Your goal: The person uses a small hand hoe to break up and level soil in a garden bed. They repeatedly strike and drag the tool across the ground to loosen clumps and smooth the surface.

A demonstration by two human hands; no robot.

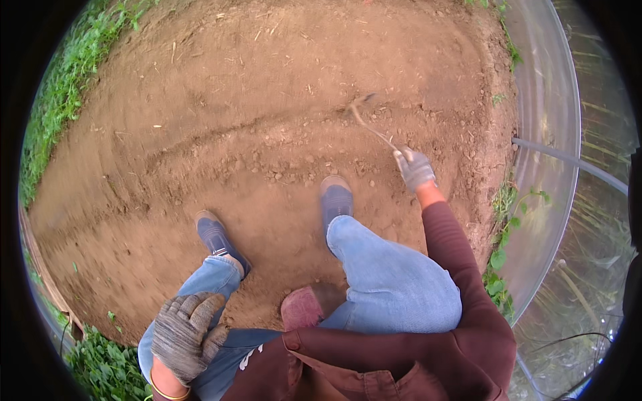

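My right hand (pixel 415 168), in a grey work glove, is closed around the end of a thin, curved wooden handle of a small hand hoe (pixel 368 124). The tool reaches up and left from the fist. Its dark head is blurred and lies at a shallow furrow (pixel 241 123) in the brown soil; whether it touches the ground, I cannot tell. My left hand (pixel 188 333), in a grey knitted glove, rests on my left thigh with its fingers slightly bent and nothing visible in it.
Both my blue shoes (pixel 337 200) stand on bare soil with loose clods. A reddish padded thing (pixel 302 308) lies between my legs. Leafy green plants (pixel 62 95) line the left edge. Clear plastic sheeting (pixel 544 150) rises at the right, with a grey pipe (pixel 572 160) and a creeping vine (pixel 497 258).
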